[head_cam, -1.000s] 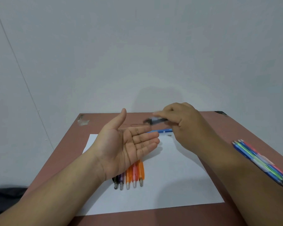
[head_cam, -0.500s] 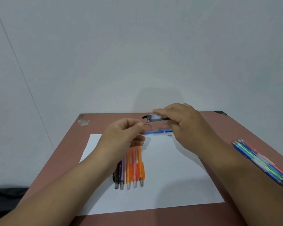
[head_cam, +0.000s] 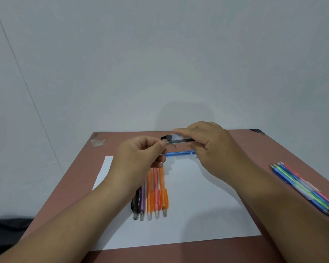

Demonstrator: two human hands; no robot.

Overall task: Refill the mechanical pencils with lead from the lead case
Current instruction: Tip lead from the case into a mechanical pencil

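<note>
Right hand (head_cam: 207,143): raised above the far half of the table, fingers and thumb curled round the lead case, gripping it from above and from the right.
Lead case (head_cam: 176,139): small, flat, dark-framed with a clear window, held roughly level in the air, its open end pointing left toward the other hand.
Left hand (head_cam: 139,158): raised just left of the case, thumb and forefinger pinched together right at the case's mouth; too fine to tell whether a lead sits between them.
Blue pencil (head_cam: 179,153): lying crosswise on the far edge of the paper, just beneath both hands, partly hidden by them.
Row of five pencils (head_cam: 150,194): black, purple, two orange and one pink-orange between them, laid side by side on the paper with tips toward the camera, upper ends hidden under the left wrist.
Paper (head_cam: 198,215): white sheet spread across the middle of the table, under the row and the blue pencil.
Second bundle of pencils (head_cam: 304,188): blue, green and pink barrels packed close together, slanting along the right edge of the table, well apart from the paper, partly behind the right forearm.
Table (head_cam: 76,177): reddish-brown top set against a pale grey wall.
Dark cloth (head_cam: 6,226): bunched below the table's left edge.
</note>
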